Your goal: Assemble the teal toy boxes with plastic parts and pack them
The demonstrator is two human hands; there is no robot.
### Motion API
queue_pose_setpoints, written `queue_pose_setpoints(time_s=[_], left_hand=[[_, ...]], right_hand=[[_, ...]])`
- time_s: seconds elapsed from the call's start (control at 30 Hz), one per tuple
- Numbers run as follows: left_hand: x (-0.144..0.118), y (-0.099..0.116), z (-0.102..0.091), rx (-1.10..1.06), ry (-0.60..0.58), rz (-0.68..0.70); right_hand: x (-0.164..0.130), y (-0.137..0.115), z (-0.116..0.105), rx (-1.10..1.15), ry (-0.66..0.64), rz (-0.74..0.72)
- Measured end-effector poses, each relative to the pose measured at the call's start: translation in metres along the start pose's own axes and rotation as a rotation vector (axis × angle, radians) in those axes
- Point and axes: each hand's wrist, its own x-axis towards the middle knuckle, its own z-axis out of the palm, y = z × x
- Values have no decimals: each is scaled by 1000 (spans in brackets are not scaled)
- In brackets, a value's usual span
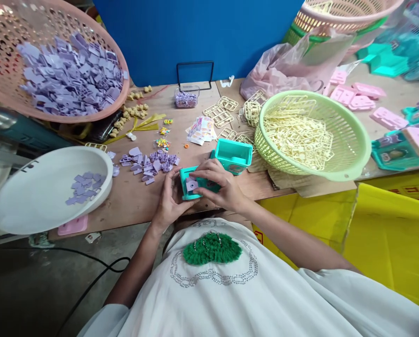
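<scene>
Teal plastic housing [195,185], small and boxy, sits at the near edge of the wooden table [132,201], clasped between both hands just in front of the person's chest. The left hand [170,200] cups its left end and underside, thumb up along the side; the right hand [220,183] lies closed over its top and right end, fingers pressing down. A small lilac piece [191,185] shows on the housing's upper left face, apparently seated or being pressed in, though the fingers hide how fully. Its long axis runs roughly left to right along the table edge, the lilac-bearing face turned up toward the camera. Judging by this, one fitting step looks nearly done on this unit, with plenty left: a second teal housing [233,155] waits open-topped just behind the right hand, and loose lilac parts [149,164] lie scattered just beyond the left. Further out, a white bowl [27,206] holds a few lilac parts, a pink basket [6,56] holds a heap of them, and a green basket [350,140] is filled with cream frames.
</scene>
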Motion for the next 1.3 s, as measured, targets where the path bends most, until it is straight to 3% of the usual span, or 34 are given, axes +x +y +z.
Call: queue_pose_setpoints(time_s=[0.07, 0.17, 0.23, 0.37, 0.5, 0.9, 1.13, 1.3], left_hand=[[-4, 6, 3, -56, -9, -7], [-8, 12, 12, -168, 72, -28], [-11, 13, 19, -193, 147, -26], [-17, 10, 29, -163, 196, 58], [-20, 4, 35, -118, 217, 133], [-17, -7, 52, 17, 353, 189], [-12, -6, 56, 67, 421, 206], [-9, -5, 41, 73, 357, 159]], right_hand=[[-4, -4, 1, -10, 3, -53], [-13, -10, 1, -89, 17, -56], [-23, -13, 1, -147, 66, 3], [-44, -16, 1, -144, 183, 261], [-52, -15, 6, -62, 135, 428], [-37, -14, 19, 25, 201, 577], [-43, -14, 19, 32, 199, 512], [-35, -21, 6, -203, 120, 162]])
